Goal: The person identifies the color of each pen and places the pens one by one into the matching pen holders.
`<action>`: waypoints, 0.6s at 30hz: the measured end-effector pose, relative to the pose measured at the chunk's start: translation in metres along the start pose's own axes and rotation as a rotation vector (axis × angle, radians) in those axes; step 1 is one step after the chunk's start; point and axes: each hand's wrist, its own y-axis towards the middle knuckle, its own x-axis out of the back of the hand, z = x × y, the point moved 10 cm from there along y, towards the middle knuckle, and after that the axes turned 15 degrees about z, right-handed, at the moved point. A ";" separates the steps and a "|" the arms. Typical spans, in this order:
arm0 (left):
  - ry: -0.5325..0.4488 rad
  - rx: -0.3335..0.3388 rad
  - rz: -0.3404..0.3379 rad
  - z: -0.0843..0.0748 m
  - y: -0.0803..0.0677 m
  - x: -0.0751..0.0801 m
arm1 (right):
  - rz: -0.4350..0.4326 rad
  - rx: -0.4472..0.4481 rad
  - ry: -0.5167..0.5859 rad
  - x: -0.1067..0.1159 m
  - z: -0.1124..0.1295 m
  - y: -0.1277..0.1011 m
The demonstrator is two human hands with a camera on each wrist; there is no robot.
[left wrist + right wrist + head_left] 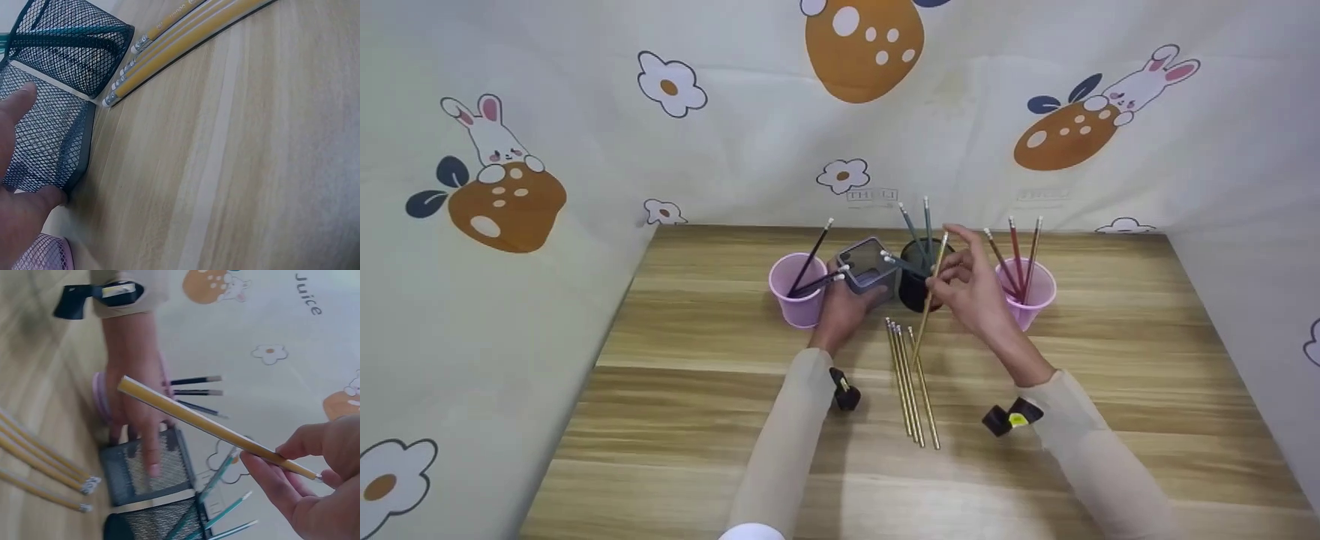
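My right hand (952, 279) pinches a yellow pencil (930, 300) near its upper end and holds it tilted above the table, in front of the black round mesh holder (916, 289). In the right wrist view the yellow pencil (208, 424) runs between my right fingers (281, 486). My left hand (846, 296) grips the grey square mesh holder (871, 268), with the thumb (17, 107) on one wall and the fingers (149, 439) across another. Several yellow pencils (911, 382) lie side by side on the wooden table (697, 390).
A pink cup (797, 294) with black pencils stands left of the grey holder. Another pink cup (1033, 289) with reddish pencils stands at the right. Teal pencils (219, 517) lean in the black holder (67, 45). Patterned cloth walls enclose the table.
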 end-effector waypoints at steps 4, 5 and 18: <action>-0.009 0.000 0.003 0.000 0.000 0.000 | -0.055 0.058 0.028 0.009 0.015 0.012; -0.017 -0.010 0.001 0.000 0.000 0.000 | -0.063 0.065 0.044 0.010 0.016 0.015; -0.067 -0.094 -0.025 -0.006 0.003 -0.001 | -0.266 0.116 0.442 0.028 0.001 0.038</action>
